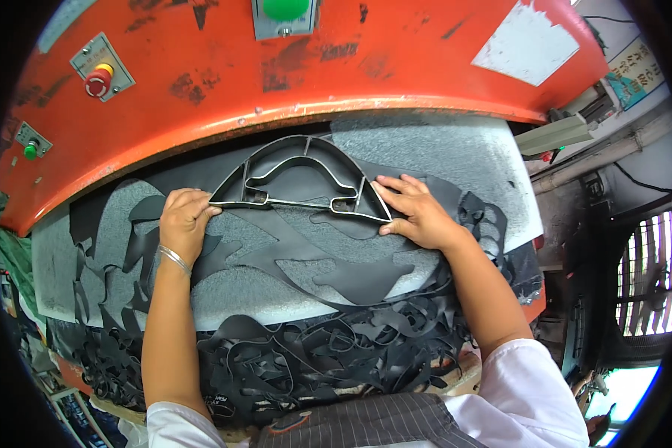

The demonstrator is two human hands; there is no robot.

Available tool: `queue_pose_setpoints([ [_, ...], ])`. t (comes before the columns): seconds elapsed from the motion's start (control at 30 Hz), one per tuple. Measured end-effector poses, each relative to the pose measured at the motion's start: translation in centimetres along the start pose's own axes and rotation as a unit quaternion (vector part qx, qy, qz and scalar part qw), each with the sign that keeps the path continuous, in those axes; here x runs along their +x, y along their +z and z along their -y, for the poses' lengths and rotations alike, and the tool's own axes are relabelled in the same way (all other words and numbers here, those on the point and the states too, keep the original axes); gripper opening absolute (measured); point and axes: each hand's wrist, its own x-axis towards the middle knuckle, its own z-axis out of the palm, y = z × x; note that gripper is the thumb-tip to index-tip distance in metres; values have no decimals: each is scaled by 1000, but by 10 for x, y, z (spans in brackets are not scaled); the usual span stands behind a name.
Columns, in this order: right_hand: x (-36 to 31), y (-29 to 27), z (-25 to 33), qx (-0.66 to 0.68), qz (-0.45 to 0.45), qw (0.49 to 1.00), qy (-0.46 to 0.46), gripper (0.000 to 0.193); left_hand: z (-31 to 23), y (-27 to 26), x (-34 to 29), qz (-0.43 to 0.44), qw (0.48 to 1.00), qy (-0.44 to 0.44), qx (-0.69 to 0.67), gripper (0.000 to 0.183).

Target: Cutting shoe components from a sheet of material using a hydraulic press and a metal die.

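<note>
A metal cutting die (308, 147), an arched frame with a flatter lower side and a curved inner blade, rests on dark grey sheet material (201, 173). At the die's left corner, my left hand (184, 222) grips it with fingers and thumb closed. My right hand (420, 213) grips the right corner, its thumb on the lower edge and fingers along the sloping side. Cut openings in the sheet around the die show the pale, scuffed cutting board (425, 142) beneath. A loose pointed piece of the sheet (366, 278) lies below the die.
An orange press machine (306, 71) spans the far side, with a red stop button (98, 81) and green buttons (30, 151). Tangled dark offcuts (276, 358) heap along the near edge, against my striped apron (358, 422). A dark slatted chair-like frame (649, 276) stands at right.
</note>
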Motion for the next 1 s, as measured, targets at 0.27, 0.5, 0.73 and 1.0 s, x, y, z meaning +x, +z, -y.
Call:
queue_pose_setpoints([
  [0.27,-17,-21,36,-4,-63,997,43,84,6,-36,-34,59,979,-136,139,60],
  [0.5,-36,-42,146,85,-208,973,57,65,49,-158,-117,-28,960,-270,65,60],
  [0.73,22,-40,230,207,-360,909,-31,29,-2,-216,-67,-456,869,-185,-45,60],
  [1.0,-20,-10,266,102,-411,905,-35,19,-8,-264,-89,-524,799,-296,8,81],
])
